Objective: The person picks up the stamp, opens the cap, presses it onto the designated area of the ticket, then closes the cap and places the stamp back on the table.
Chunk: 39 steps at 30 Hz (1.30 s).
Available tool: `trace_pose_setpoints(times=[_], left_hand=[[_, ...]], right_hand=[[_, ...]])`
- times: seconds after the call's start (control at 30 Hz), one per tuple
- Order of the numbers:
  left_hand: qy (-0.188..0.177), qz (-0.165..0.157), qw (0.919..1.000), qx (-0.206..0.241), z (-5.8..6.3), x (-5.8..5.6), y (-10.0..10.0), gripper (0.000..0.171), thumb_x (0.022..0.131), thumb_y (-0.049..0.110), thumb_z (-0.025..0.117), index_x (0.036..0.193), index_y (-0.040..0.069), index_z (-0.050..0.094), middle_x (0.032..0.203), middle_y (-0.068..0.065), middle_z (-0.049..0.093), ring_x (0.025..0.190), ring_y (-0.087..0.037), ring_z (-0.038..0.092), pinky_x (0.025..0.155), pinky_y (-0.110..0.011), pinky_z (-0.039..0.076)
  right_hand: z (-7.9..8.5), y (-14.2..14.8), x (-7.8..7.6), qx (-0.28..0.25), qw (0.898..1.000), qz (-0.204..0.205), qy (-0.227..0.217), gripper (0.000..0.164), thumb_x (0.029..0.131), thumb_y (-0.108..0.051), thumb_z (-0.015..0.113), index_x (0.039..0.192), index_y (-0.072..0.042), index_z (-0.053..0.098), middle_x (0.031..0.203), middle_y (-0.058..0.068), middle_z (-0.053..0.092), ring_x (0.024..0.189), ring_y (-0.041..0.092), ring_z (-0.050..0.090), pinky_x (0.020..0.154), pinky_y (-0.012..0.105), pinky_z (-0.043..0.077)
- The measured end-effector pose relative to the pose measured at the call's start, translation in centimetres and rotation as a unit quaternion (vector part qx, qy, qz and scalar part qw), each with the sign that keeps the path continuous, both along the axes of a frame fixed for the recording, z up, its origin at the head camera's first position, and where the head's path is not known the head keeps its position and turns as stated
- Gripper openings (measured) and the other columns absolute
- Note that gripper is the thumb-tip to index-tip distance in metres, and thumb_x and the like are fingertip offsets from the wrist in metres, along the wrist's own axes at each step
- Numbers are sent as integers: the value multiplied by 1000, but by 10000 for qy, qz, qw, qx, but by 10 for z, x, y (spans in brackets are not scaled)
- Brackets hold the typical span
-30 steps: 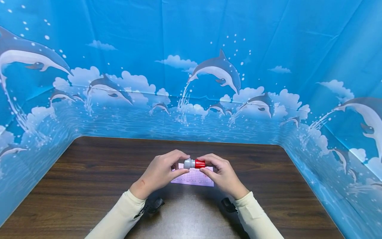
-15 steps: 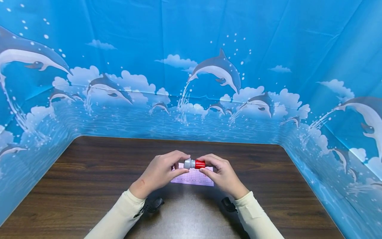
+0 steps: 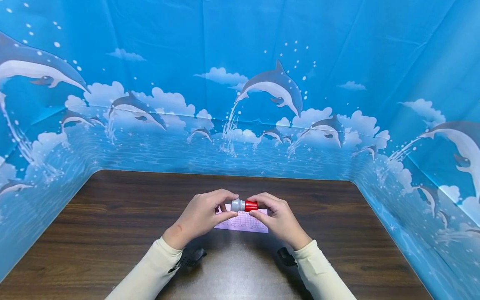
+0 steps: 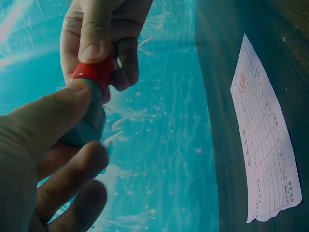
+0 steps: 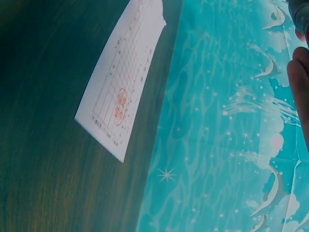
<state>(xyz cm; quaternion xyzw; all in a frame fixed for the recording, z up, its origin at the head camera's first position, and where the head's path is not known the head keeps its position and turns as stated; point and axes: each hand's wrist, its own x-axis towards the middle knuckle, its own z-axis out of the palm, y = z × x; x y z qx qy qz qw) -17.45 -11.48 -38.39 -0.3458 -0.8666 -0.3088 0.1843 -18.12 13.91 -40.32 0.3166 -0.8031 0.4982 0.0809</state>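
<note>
Held level between both hands is a small stamp, its grey body (image 3: 236, 205) to the left and its red cap (image 3: 251, 206) to the right. The left hand (image 3: 204, 214) pinches the grey body between thumb and fingers. On the other end, the right hand (image 3: 279, 214) pinches the red cap. In the left wrist view the cap (image 4: 94, 72) meets the grey body (image 4: 91, 121). Below lies a pinkish printed slip of paper (image 3: 240, 225) with a grid. Red round stamp marks (image 5: 119, 108) show on it in the right wrist view, where the right hand is mostly out of frame.
The slip lies on a dark wood-grain table (image 3: 131, 200). A blue sheet printed with dolphins (image 3: 240, 154) encloses the table's back and sides. Black wrist devices (image 3: 193, 257) sit under both cuffs.
Hardly anything differs. The right thumb has shifted slightly left along the red cap; both hands keep their hold, and the stamp stays in place.
</note>
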Motion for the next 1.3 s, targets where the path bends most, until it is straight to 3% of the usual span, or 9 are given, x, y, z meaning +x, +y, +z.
trace_pose_setpoints(times=[0.2,0.47,0.57,0.7,0.87,1.0,1.17,1.3], left_hand=[[-171,-137,9997,-86,1,0,-3,46,87,22,86,129,13,71,102,4,74,76,-1,64,64,-19,55],[162,44,9998,136,-3,-1,3,45,81,24,91,119,11,72,97,6,68,66,-7,57,57,-16,48],[170,91,9997,161,-3,0,3,46,80,25,91,119,10,72,97,6,69,68,-8,61,60,-17,52],[-90,148,9998,83,-4,-1,3,48,82,28,90,123,12,71,105,4,72,81,-10,69,72,-22,59],[-345,540,9972,-379,-8,-4,-1,52,86,33,86,131,15,69,124,-1,72,108,-17,71,92,-39,60],[-500,933,9883,-1096,-15,-9,-7,52,91,37,81,136,16,67,134,-3,67,126,-22,63,104,-46,53],[-789,1088,9765,-1686,-28,-16,-15,53,93,41,77,139,15,66,140,-6,63,134,-26,55,113,-49,45],[-1141,1192,9670,-1940,-38,-20,-20,55,93,41,78,140,14,65,144,-10,61,141,-32,49,117,-52,38]], right_hand=[[-1,0,0,45,9998,177,18,38,88,-4,81,124,-15,75,118,-1,73,102,22,71,88,35,61],[-1,-2,0,-58,9995,-148,277,37,86,-5,84,121,-12,75,112,-4,74,94,17,71,81,33,62],[-1,-1,-1,-76,9996,-167,202,38,86,-5,84,122,-13,75,112,-3,74,95,14,70,82,33,62],[0,0,-2,-20,9999,-151,68,39,87,-6,83,124,-13,74,116,-4,73,100,13,70,85,30,61],[-5,5,-8,-27,9992,-357,175,38,87,-4,83,124,-7,73,117,-2,72,99,14,71,89,36,60],[-10,12,-14,-114,9968,-737,279,40,85,2,82,123,-5,72,117,4,73,98,19,71,88,43,60],[-17,19,-22,-207,9923,-1217,97,36,85,4,82,117,-7,71,114,8,74,99,23,72,88,39,61],[-21,23,-28,-336,9890,-1443,-18,34,85,3,83,114,-5,69,110,11,74,98,26,72,89,42,60]])
